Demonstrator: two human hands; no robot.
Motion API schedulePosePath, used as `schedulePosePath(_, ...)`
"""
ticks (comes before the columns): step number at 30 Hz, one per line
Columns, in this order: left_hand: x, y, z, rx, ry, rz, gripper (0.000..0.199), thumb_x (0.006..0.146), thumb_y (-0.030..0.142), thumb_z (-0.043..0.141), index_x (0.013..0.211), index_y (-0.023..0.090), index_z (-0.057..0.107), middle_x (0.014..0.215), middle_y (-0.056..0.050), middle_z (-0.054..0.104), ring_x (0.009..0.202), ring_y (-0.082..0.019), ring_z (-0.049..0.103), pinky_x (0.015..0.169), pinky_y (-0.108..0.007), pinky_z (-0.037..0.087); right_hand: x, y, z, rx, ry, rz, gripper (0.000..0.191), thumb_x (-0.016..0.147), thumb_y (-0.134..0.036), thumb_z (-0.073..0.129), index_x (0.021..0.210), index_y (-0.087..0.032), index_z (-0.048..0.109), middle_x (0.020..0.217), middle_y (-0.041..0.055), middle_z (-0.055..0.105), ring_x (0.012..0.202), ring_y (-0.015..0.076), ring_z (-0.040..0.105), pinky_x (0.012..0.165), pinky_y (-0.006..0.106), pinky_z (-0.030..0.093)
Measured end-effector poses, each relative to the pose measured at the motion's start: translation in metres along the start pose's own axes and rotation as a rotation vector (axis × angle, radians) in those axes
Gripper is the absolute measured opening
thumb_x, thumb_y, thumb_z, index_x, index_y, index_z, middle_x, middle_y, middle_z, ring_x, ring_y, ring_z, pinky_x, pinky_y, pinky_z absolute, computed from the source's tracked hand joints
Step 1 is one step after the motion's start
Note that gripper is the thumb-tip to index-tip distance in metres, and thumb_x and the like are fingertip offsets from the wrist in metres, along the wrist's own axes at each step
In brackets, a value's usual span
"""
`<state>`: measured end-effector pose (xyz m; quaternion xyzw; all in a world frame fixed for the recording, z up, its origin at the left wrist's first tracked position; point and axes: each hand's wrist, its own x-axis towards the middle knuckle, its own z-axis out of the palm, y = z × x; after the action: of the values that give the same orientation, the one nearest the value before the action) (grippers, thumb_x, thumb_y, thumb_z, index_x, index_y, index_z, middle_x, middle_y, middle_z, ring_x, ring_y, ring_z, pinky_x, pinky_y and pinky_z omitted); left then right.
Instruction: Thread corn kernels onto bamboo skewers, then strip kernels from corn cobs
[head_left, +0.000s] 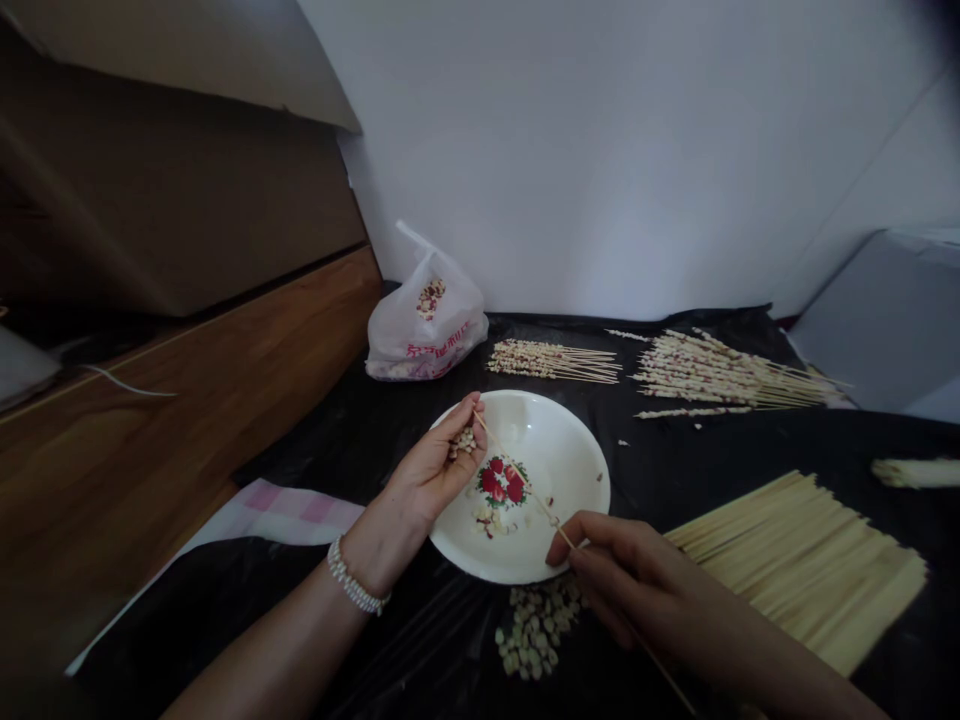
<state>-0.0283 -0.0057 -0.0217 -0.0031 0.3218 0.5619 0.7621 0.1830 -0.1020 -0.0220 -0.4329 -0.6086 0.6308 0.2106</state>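
Observation:
My left hand (448,455) is cupped over the left rim of a white enamel bowl (574,455). Its fingers are closed around a small handful of pale kernels (463,442), and its fingertips meet the tip of a thin bamboo skewer (517,472). At the bowl's front right, my right hand (622,575) pinches that skewer along its shaft. A pale piece sits on the skewer close to my right fingers. Some pale and reddish bits (489,520) lie in the bowl beside a printed red flower design.
Loose kernels (534,632) lie in front of the bowl. Bare skewers (810,560) are spread at right. Behind are two groups of threaded skewers, one smaller (551,360) and one larger (697,370), and a plastic bag (427,320). A wooden panel (187,400) borders the left.

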Motion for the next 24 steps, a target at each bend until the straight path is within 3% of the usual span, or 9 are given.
schedulePosePath(13,0.002,0.000,0.000,-0.011,0.001,-0.017,0.014,0.089,0.011,0.058,0.101,0.011,0.065,0.081,-0.004,0.069,0.067,-0.009,0.066,0.060,-0.017,0.054,0.004,0.003,0.007,0.019,0.064,-0.023,0.034,0.096,-0.047,0.042,0.094,-0.016,0.057,0.051,-0.0082,0.037,0.046,0.0064,0.032,0.042,0.020,0.024)
schedulePosePath(24,0.000,-0.001,0.001,0.048,0.020,0.014,0.021,0.085,0.009,0.061,0.105,0.014,0.066,0.077,-0.004,0.069,0.064,-0.012,0.065,0.058,-0.021,0.054,0.006,0.010,0.014,-0.047,0.108,-0.065,0.032,0.097,-0.042,0.040,0.093,-0.016,0.058,0.057,-0.0062,0.037,0.050,0.0078,0.032,0.044,0.022,0.025)
